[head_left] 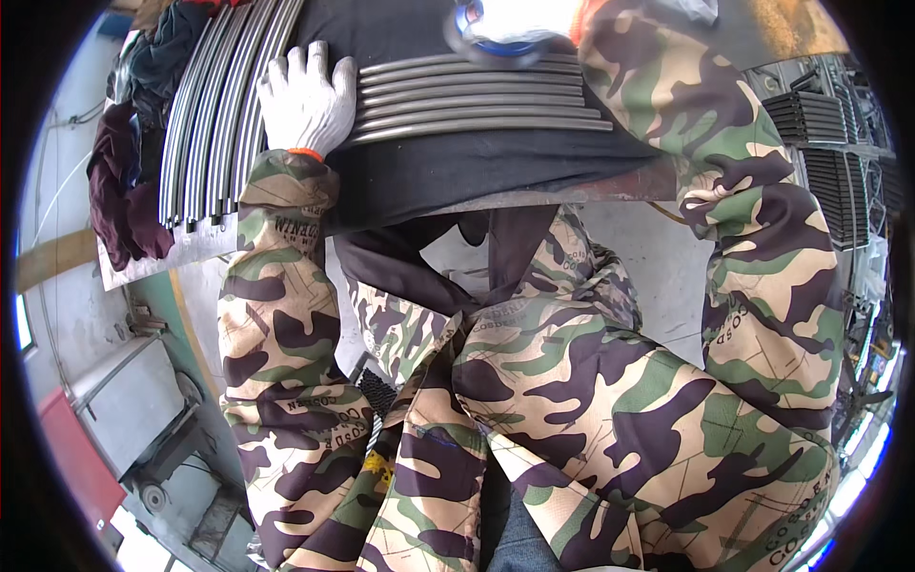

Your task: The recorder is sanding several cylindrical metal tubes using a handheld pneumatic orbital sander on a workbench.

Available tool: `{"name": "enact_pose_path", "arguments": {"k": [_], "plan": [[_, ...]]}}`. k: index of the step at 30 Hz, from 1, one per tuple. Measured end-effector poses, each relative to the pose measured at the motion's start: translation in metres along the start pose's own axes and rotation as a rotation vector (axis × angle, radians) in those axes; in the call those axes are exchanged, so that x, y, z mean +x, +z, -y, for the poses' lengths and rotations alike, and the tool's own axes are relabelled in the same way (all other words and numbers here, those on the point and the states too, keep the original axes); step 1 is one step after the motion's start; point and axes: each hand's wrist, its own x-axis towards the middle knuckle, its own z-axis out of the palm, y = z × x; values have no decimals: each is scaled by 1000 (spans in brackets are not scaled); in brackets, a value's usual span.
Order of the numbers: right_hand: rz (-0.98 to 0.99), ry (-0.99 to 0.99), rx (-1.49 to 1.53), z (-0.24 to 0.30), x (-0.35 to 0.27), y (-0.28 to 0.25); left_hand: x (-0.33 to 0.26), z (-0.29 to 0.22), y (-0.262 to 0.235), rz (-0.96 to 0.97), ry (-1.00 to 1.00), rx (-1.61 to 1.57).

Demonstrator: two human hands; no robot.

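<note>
My left hand (307, 103), in a white knit glove with an orange cuff, lies flat with its fingers stretched over the left ends of several grey metal tubes (477, 98). These tubes run side by side across a black cloth (457, 170). At the far edge of the view my right hand (545, 17), gloved in white, is closed on a blue round object (489, 45). That object is over the far tubes, smeared by motion, and its exact kind cannot be made out. Glare and the top edge hide part of the right hand.
More long metal tubes (214, 114) lie in bundles at the left of the table. Dark crumpled cloths (129, 191) hang at its left edge. Stacks of dark metal pieces (829, 172) stand on the right. A wheeled metal cart (133, 400) is at lower left.
</note>
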Motion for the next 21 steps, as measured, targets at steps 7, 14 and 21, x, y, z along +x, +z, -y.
{"name": "enact_pose_path", "arguments": {"k": [7, 14, 21], "plan": [[-51, -11, -10, -8, -22, 3, -3, 1, -9, -4, 32, -8], [-32, -32, -10, 5, -15, -1, 10, 6, 9, 58, 31, 46], [-31, -6, 19, 9, -16, -2, 15, 1, 20, 48, -60, -2]]}}
